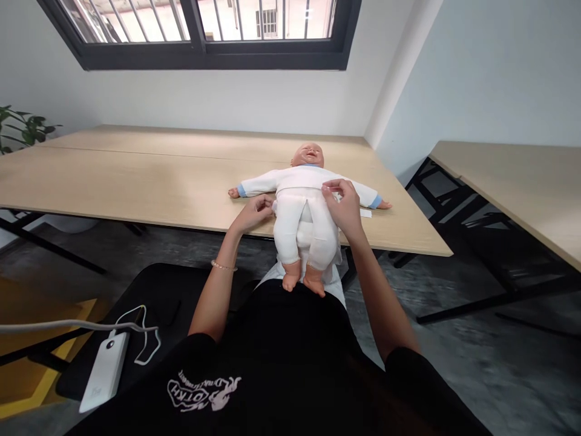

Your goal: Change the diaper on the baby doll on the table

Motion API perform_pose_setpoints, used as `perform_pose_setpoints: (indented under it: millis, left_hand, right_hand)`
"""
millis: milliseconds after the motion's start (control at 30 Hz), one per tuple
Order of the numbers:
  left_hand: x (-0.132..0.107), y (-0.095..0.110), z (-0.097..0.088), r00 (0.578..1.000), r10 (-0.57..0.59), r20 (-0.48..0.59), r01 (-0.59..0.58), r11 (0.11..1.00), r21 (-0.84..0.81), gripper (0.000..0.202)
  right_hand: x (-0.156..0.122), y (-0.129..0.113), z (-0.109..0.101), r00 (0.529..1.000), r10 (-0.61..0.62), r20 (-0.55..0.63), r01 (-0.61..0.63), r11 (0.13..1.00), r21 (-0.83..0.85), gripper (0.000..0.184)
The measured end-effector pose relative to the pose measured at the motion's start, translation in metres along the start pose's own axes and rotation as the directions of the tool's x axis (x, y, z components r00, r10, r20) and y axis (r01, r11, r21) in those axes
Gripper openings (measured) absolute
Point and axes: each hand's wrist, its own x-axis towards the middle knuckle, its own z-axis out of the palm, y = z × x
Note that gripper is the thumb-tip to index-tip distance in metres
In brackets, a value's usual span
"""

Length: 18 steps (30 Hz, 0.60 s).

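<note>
A baby doll (pixel 307 175) lies on its back at the table's front edge, head toward the wall, arms spread. Its white top has blue cuffs; its white-covered legs hang over the edge, bare feet against my black shirt. My left hand (pixel 255 212) is beside the doll's hip, thumb and fingers pinched at a small white edge whose kind is unclear. On the other side, my right hand (pixel 341 203) pinches white fabric at the waist, by the hem of the top. White material (pixel 336 284) shows beneath the legs. A white strip (pixel 365 213) sticks out past my right wrist.
The light wooden table (pixel 158 175) stretches left along the wall under a barred window. Another table (pixel 512 175) stands to the right, beyond a gap. At lower left, a black chair seat (pixel 154 297) bears a white power bank (pixel 105 369) with a cable. A plant (pixel 27 127) is far left.
</note>
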Motion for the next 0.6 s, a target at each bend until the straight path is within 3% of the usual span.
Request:
perform_pose_setpoints:
  millis: [100,200,333,400,500,600]
  left_hand:
    - [0.001,-0.003,-0.003,0.998,0.051,0.036,-0.057,0.975,0.214,0.019]
    - [0.006,-0.007,-0.002,0.996,0.084,-0.006,-0.074,0.913,0.402,0.023]
    - [0.014,-0.009,0.0,0.987,0.112,-0.117,-0.052,0.903,0.425,0.01]
    - [0.016,-0.007,-0.001,0.98,0.094,-0.178,-0.028,0.939,0.344,0.009]
    - [0.016,-0.003,-0.002,0.965,-0.015,-0.26,0.023,0.999,0.028,0.014]
    - [0.012,0.001,-0.003,0.967,-0.09,-0.238,0.046,0.982,-0.183,0.022]
  right_hand:
    - [-0.011,0.018,-0.014,0.995,0.101,-0.024,-0.1,0.994,0.037,0.02]
    - [-0.019,0.034,-0.021,0.98,0.201,0.006,-0.2,0.972,0.124,0.028]
    - [-0.024,0.052,-0.025,0.939,0.342,0.04,-0.341,0.91,0.237,0.038]
    - [-0.025,0.058,-0.026,0.92,0.391,0.034,-0.383,0.875,0.298,0.04]
    - [-0.025,0.061,-0.028,0.908,0.419,-0.003,-0.388,0.845,0.369,0.038]
    - [-0.024,0.06,-0.028,0.906,0.423,-0.012,-0.386,0.836,0.391,0.029]
